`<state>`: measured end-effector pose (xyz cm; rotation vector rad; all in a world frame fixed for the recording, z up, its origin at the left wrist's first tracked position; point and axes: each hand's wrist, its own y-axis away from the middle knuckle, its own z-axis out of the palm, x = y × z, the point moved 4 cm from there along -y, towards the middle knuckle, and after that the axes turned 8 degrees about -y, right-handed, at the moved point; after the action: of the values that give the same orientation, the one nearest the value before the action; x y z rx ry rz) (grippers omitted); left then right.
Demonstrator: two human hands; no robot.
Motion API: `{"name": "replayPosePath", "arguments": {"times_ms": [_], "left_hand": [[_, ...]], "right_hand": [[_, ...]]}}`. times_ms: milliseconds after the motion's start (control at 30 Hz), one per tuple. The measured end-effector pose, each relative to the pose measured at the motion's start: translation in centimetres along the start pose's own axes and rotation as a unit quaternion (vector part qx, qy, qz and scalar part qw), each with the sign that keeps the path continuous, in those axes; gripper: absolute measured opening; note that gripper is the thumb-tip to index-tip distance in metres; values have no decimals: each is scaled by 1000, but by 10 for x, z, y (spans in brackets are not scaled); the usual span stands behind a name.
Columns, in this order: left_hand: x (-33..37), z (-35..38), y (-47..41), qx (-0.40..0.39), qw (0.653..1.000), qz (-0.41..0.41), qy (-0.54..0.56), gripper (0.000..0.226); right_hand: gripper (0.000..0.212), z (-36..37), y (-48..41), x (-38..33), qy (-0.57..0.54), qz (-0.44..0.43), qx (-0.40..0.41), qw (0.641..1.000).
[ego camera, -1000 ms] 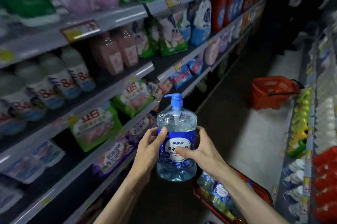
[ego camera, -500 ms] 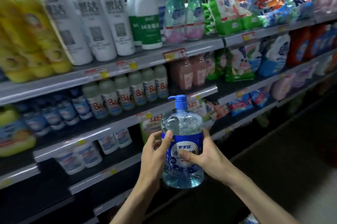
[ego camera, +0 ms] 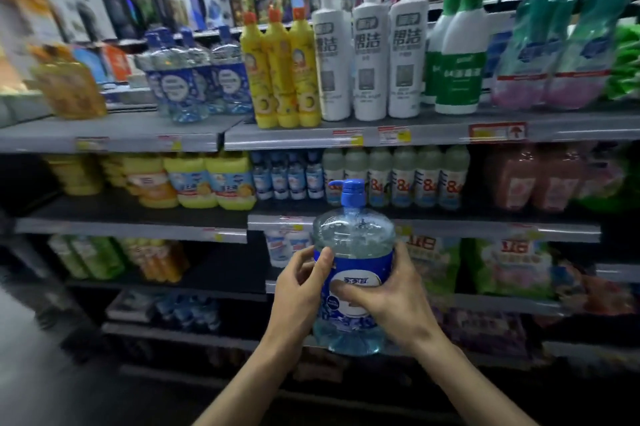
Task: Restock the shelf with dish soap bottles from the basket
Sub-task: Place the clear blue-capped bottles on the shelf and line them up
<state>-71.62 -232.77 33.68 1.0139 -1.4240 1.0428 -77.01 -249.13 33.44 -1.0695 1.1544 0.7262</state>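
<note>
Soap bottle (ego camera: 353,252), upright with its blue pump on top, held in the air near the front of the shelves (ego camera: 381,136). The left hand (ego camera: 298,290) grasps its left side and the right hand (ego camera: 391,301) its right side. Both thumbs lie on the front label, so the bottle sits between the 2 palms. Matching bottles (ego camera: 194,86) stand on the upper shelf, far left.

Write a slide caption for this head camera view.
Left hand and right hand hold a blue pump bottle upright before shelves with matching bottles up top.
</note>
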Motion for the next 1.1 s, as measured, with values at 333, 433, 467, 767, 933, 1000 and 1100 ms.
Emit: {"name": "replayPosePath", "arguments": {"times_ms": [333,433,467,767,933,1000,1100], "left_hand": [[39,-102,19,68,997,21,1,53],[49,-135,17,72,997,33,1,61],[53,-145,16,73,997,38,1,61],[80,-255,-19,63,994,93,-3,39],[105,-310,-46,22,991,131,-24,33],[117,-327,-59,8,988,151,-28,30],[131,-342,-82,-10,983,179,-31,29]], "right_hand": [[95,100,-21,-25,-34,-31,-90,995],[96,133,-31,-33,-30,-42,-115,992],[96,145,-34,-36,-29,-47,-120,991],[96,262,-62,-58,-26,-81,-107,991],[97,320,-87,-79,-28,-112,-79,990],[98,337,-98,-88,-25,-126,-68,989],[98,352,-119,-99,-29,-143,-59,988]]}}
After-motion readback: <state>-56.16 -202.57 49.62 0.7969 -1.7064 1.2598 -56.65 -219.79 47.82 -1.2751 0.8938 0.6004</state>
